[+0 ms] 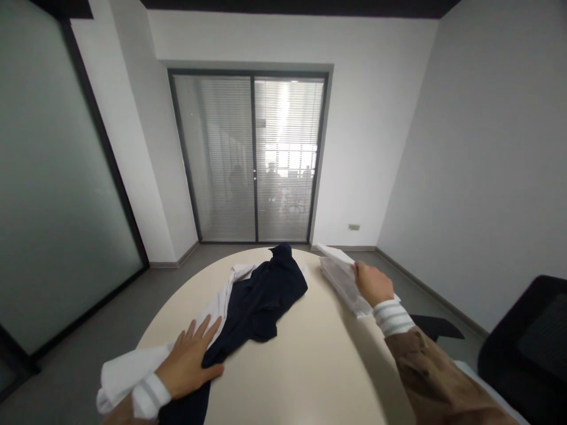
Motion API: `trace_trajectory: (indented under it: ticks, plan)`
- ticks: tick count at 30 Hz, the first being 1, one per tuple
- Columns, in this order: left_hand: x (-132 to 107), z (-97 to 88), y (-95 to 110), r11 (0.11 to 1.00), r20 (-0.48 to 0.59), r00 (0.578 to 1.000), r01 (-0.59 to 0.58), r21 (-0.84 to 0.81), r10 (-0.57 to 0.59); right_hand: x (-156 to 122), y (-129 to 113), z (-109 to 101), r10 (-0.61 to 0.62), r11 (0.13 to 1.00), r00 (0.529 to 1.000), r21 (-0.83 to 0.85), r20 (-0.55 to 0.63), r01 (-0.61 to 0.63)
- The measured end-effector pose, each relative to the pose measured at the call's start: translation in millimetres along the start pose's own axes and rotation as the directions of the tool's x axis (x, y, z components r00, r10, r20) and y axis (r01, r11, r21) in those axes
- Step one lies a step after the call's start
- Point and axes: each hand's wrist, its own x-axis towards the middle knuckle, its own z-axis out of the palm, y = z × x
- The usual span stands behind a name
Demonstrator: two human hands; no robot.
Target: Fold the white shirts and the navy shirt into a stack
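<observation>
A dark navy garment (pixel 261 298) lies spread across the round cream table (pixel 301 366), partly over a white garment (pixel 128 372) that trails off the table's left edge. My left hand (pixel 192 360) lies flat with fingers spread on these clothes, where the white cloth meets the navy one. My right hand (pixel 372 283) reaches to the table's far right and is closed on the edge of a folded white garment stack (pixel 343 280) that sits there.
A black chair (pixel 527 342) stands at the right, with a dark armrest (pixel 436 326) close to the table. Ahead is a sliding glass door with blinds (pixel 252 159). Grey floor surrounds the table, and a frosted glass wall (pixel 48 195) runs along the left.
</observation>
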Motion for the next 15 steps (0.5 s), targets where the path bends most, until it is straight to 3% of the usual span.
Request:
trace_trajectory:
  ticks: [2, 4, 6, 8, 10, 12, 13, 15]
  plan:
    - [0.9, 2.2, 14.9, 0.997, -0.129, 0.990, -0.066, -0.040, 0.060, -10.9, -6.6, -37.1, -0.109, 0.970, 0.992, 0.213, -0.061, 0.120]
    - [1.2, 4.1, 36.4, 0.972, -0.246, 0.958, -0.184, -0.148, 0.144, -24.4, -11.9, -73.3, -0.249, 0.808, 0.964, 0.529, -0.095, 0.261]
    - [0.7, 5.3, 61.0, 0.901, -0.298, 0.940, -0.268, -0.342, 0.166, -37.5, -15.1, -100.4, -0.248, 0.577, 0.968, 0.798, -0.030, 0.173]
    - [-0.8, 6.8, 84.9, 0.763, -0.292, 0.947, -0.285, -0.580, 0.132, -46.4, -16.2, -111.8, -0.227, 0.354, 0.972, 0.935, 0.061, 0.024]
    - [-2.8, 10.0, 104.4, 0.553, -0.249, 0.965, -0.252, -0.794, 0.083, -49.0, -15.8, -104.7, -0.253, 0.253, 0.959, 0.966, 0.126, -0.060]
    - [-4.7, 15.0, 117.0, 0.353, -0.211, 0.977, -0.200, -0.914, 0.007, -48.0, -15.3, -81.4, -0.310, 0.325, 0.936, 0.944, 0.164, -0.057]
    - [-5.2, 18.1, 120.5, 0.274, -0.189, 0.980, -0.167, -0.947, -0.056, -48.4, -15.6, -65.9, -0.341, 0.414, 0.921, 0.910, 0.188, -0.032]
    - [-5.3, 24.6, 122.7, 0.143, -0.149, 0.970, -0.123, -0.982, -0.190, -55.7, -18.6, -33.4, -0.259, 0.625, 0.956, 0.779, 0.137, 0.058]
